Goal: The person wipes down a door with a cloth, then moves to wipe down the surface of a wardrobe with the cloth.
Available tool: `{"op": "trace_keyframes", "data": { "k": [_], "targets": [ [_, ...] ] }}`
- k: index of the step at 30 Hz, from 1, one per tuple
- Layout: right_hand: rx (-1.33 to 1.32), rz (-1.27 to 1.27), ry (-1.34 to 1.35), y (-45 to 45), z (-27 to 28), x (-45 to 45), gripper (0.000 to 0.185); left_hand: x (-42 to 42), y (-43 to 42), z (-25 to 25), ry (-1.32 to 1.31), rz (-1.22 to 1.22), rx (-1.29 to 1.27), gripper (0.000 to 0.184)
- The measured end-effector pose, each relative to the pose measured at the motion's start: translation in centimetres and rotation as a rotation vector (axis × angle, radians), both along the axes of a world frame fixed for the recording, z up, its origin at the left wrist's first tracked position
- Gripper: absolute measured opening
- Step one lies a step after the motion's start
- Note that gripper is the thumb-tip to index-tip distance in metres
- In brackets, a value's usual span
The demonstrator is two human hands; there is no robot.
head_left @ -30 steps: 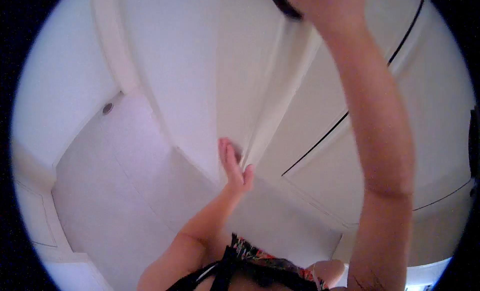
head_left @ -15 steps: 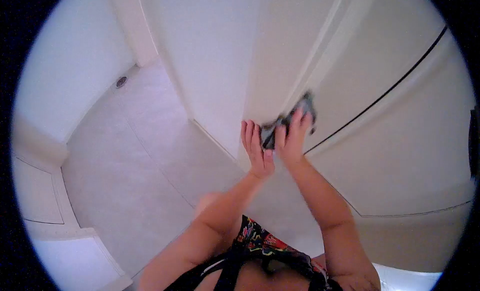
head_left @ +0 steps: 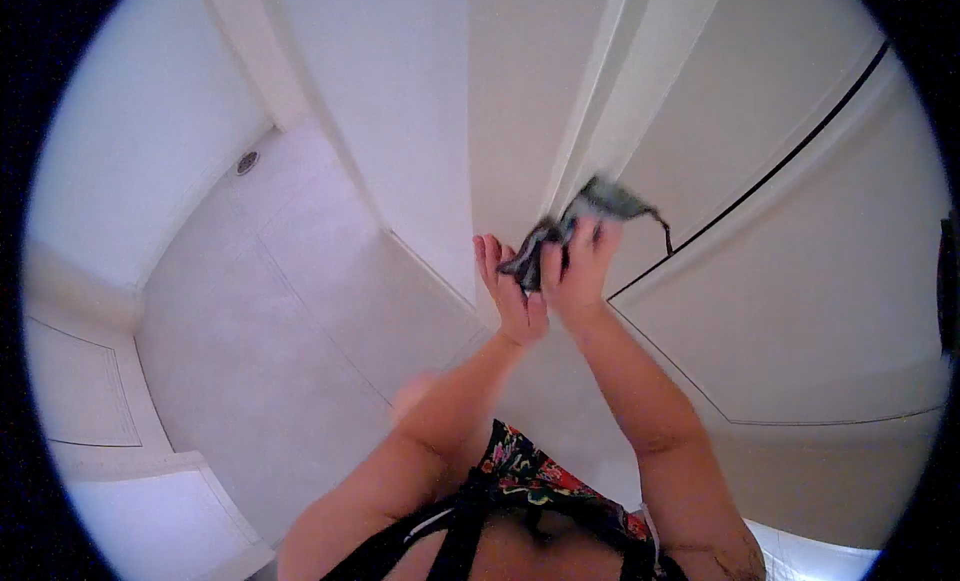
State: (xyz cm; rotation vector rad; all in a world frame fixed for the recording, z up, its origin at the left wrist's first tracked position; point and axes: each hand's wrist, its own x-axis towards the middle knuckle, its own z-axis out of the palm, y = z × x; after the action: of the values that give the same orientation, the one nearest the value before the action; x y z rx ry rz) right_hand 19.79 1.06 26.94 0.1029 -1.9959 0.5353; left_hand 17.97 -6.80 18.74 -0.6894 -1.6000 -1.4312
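A dark grey cloth [head_left: 612,198], crumpled and slightly blurred, is gripped in my right hand [head_left: 580,276] against a pale upright edge. Its upper part spreads above the fingers, and a thin dark loop or cord hangs off its right corner. Just to the left, my left hand [head_left: 515,296] has its fingers stretched out along the pale wall corner. The cloth's lower folds lie against the inner side of that hand, by the thumb; whether the thumb presses on them is unclear.
The pale wall and door frame [head_left: 520,101] rise ahead. At right is a cream panel [head_left: 780,331] with a dark seam [head_left: 790,166]. Grey floor tiles [head_left: 260,331] extend left, with a round drain [head_left: 248,162] near the far wall. A white cabinet-like piece [head_left: 155,511] stands lower left.
The cloth has shifted in my right hand: its upper part now spreads to the right and the cord hangs out farther. Both hands have moved slightly left.
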Motion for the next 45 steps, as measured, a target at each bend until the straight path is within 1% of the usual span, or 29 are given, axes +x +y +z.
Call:
{"op": "trace_keyframes", "data": {
  "k": [2, 3, 5, 6, 7, 8, 9, 12, 14, 15, 17, 18, 19, 21, 23, 25, 26, 28, 29, 31, 32, 34, 36, 38, 40, 41, 42, 43, 45],
  "targets": [
    [0.094, 0.074, -0.107, 0.1, -3.3, 1.7, 0.045, 0.0, -0.3, -0.1, -0.021, -0.006, -0.014, 0.061],
    [0.102, 0.066, -0.11, 0.4, -4.1, 2.3, 0.045, 0.1, -0.2, 0.1, 0.002, 0.002, 0.002, 0.061],
    [-0.087, 0.132, -0.323, 0.9, -5.3, 2.2, 0.051, -0.2, 0.3, -0.2, 0.042, 0.019, 0.056, 0.062],
    [-0.056, 0.084, -0.221, 0.6, -3.5, 1.1, 0.057, -0.6, 0.6, -0.6, 0.053, 0.042, 0.073, 0.062],
    [-0.031, 0.045, -0.114, 0.1, -1.6, 0.3, 0.063, -0.4, 0.3, -1.2, 0.05, 0.034, 0.032, 0.062],
    [-0.014, -0.052, 0.025, 0.1, 2.0, -1.3, 0.065, -0.4, 0.0, -1.6, 0.04, 0.032, -0.014, 0.062],
    [-0.008, -0.07, 0.122, 0.4, 5.6, -2.9, 0.062, -0.3, 0.1, -1.2, 0.03, 0.008, 0.026, 0.062],
    [0.022, 0.01, 0.386, 4.6, 17.9, -6.3, 0.056, 0.5, -0.4, -0.7, 0.013, 0.012, 0.011, 0.063],
    [-0.028, 0.146, 0.496, 8.0, 25.6, -7.7, 0.051, 0.6, -0.2, -0.5, 0.002, 0.011, 0.038, 0.063],
    [-0.075, 0.231, 0.521, 9.1, 28.0, -8.3, 0.049, 0.3, -0.5, -0.2, 0.011, 0.01, 0.039, 0.062],
    [-0.127, 0.335, 0.525, 10.7, 29.4, -10.3, 0.045, -1.0, -0.2, 0.3, 0.018, 0.021, 0.044, 0.062],
    [0.1, 0.174, 0.602, 10.4, 26.1, -10.5, 0.052, -1.3, -0.4, 0.3, 0.013, 0.014, 0.026, 0.062],
    [0.182, 0.058, 0.594, 9.9, 23.2, -11.2, 0.052, -1.6, -0.2, 0.4, 0.006, 0.012, 0.011, 0.062],
    [0.164, -0.056, 0.473, 7.7, 15.7, -11.2, 0.052, -1.9, 0.1, -0.1, 0.01, 0.018, 0.007, 0.062],
    [0.053, -0.108, 0.3, 5.5, 7.3, -10.8, 0.053, -2.5, 0.5, -0.3, 0.031, 0.008, 0.014, 0.062],
    [-0.183, -0.09, 0.116, 3.5, -0.7, -9.5, 0.054, -2.6, 1.2, -0.4, 0.026, 0.026, 0.048, 0.062],
    [-0.376, -0.038, 0.022, 2.6, -4.4, -8.6, 0.054, -2.2, 1.6, -0.7, 0.056, 0.015, 0.08, 0.062],
    [-0.86, 0.133, -0.073, 0.9, -9.2, -7.3, 0.054, -2.4, 1.2, -1.5, -0.085, -0.032, 0.03, 0.061],
    [-1.059, 0.214, -0.071, 0.7, -10.2, -7.2, 0.055, -3.1, 1.2, -1.7, -0.051, -0.04, 0.06, 0.061],
    [-1.237, 0.309, -0.07, 1.9, -7.7, -7.8, 0.055, -2.5, 0.8, -2.1, -0.051, -0.019, 0.023, 0.06],
    [-1.219, 0.325, -0.097, 3.4, -3.3, -8.0, 0.054, -2.5, 1.2, -2.1, -0.038, -0.046, 0.063, 0.06],
    [-1.218, 0.392, -0.201, 5.9, 6.6, -8.3, 0.049, -2.8, 1.0, -2.6, -0.092, -0.056, 0.013, 0.058],
    [-0.919, 0.452, -0.07, 6.7, 17.4, -8.2, 0.048, -3.2, 1.6, -3.0, -0.068, -0.067, 0.046, 0.057],
    [-0.636, 0.487, 0.121, 6.1, 32.5, -9.3, 0.049, -2.6, 0.5, -2.2, -0.058, -0.069, 0.078, 0.057],
    [-0.396, 0.505, 0.27, 4.4, 46.0, -9.2, 0.05, -2.8, -0.3, -2.2, -0.03, -0.059, 0.026, 0.056],
    [-0.36, 0.378, 0.277, 1.2, 51.2, -8.3, 0.043, -2.9, -0.4, -2.3, -0.028, -0.067, 0.042, 0.056],
    [-0.326, 0.384, 0.268, 1.1, 56.8, -7.9, 0.039, -2.8, -0.5, -2.6, -0.027, -0.066, 0.013, 0.055],
    [-0.137, 0.236, 0.292, -0.5, 60.1, -7.7, 0.039, -3.0, -0.6, -2.8, -0.024, -0.063, -0.015, 0.054],
    [0.471, -0.47, 0.337, -4.2, 62.8, -7.1, 0.039, -3.0, -0.8, -3.5, -0.015, -0.065, -0.03, 0.054]
  ]
}}
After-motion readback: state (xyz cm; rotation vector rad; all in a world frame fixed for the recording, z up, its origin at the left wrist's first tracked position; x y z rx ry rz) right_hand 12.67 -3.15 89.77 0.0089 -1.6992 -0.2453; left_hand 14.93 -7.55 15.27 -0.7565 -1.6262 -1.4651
